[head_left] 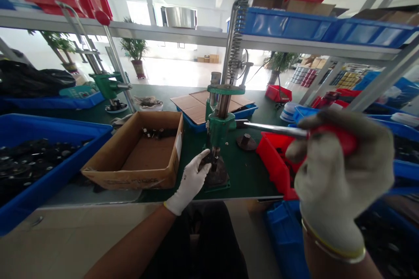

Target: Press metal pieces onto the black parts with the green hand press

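Note:
My gloved left hand (pixel 192 179) pinches a small black part (pixel 205 160) at the base of a green hand press (pixel 220 128). The part sits under the press's ram, and its exact kind is too small to make out. My gloved right hand (pixel 340 178), smeared a little by motion, is wrapped round the red knob (pixel 337 137) of the press lever. The metal lever (pixel 275 128) runs from the knob leftward to the press, roughly level. A tall coil spring (pixel 235 43) stands above the press body.
Left of the press is a cardboard box (pixel 131 178) with a few small parts inside. Beyond it, a blue bin (pixel 59 178) holds many black parts. A red bin (pixel 275 170) stands under the lever, near a round metal piece (pixel 246 141). A shelf (pixel 196 35) crosses behind.

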Tool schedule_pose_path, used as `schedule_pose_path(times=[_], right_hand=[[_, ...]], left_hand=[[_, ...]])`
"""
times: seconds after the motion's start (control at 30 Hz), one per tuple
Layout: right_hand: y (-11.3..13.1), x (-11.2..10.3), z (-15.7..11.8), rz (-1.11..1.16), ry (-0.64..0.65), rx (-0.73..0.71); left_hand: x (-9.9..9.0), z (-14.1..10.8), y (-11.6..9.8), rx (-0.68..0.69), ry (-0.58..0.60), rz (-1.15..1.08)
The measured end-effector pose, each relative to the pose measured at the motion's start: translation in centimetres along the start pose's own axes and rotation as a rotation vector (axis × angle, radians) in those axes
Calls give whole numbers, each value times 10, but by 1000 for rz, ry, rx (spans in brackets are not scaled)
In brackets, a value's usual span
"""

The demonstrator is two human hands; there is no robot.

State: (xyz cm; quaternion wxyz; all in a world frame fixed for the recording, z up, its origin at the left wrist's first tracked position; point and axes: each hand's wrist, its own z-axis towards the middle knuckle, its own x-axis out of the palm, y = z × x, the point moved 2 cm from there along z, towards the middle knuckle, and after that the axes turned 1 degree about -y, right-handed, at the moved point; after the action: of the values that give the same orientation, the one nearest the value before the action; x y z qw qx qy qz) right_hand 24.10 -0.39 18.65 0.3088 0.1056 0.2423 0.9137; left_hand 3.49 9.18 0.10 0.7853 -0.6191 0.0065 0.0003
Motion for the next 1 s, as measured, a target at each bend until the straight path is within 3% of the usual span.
schedule_pose_path(times=[0.03,0.1,0.17,0.2,0.27,0.33,0.37,0.43,0.53,0.63,0.77,0.87,1.0], right_hand=[[0,14,29,55,5,13],[-9,45,78,111,143,117],[-26,67,103,91,290,223],[-34,73,103,73,314,237],[-48,73,75,17,214,213],[-58,66,18,-39,47,189],[-63,63,-16,-67,83,247],[-68,67,-85,-59,430,339],[-66,71,-151,-24,571,413],[-52,72,-166,8,596,243],[-30,65,-168,17,745,-56],[-19,67,-182,35,843,-157],[-11,85,-201,120,763,-200]], left_hand=[[1,0,0,-6,-4,-24],[2,1,-1,-43,-19,-94],[1,1,-2,-98,-59,-178],[0,0,-4,-129,-85,-232],[-4,-5,-10,-198,-124,-370],[-6,-15,-19,-284,-147,-534],[-7,-23,-23,-327,-147,-604],[-6,-40,-30,-386,-140,-683],[-8,-69,-36,-413,-77,-660],[-25,-96,-33,-368,-12,-406],[-65,-123,-26,-55,-17,117],[-83,-138,-23,66,-44,217],[-84,-151,-28,147,-67,280]])
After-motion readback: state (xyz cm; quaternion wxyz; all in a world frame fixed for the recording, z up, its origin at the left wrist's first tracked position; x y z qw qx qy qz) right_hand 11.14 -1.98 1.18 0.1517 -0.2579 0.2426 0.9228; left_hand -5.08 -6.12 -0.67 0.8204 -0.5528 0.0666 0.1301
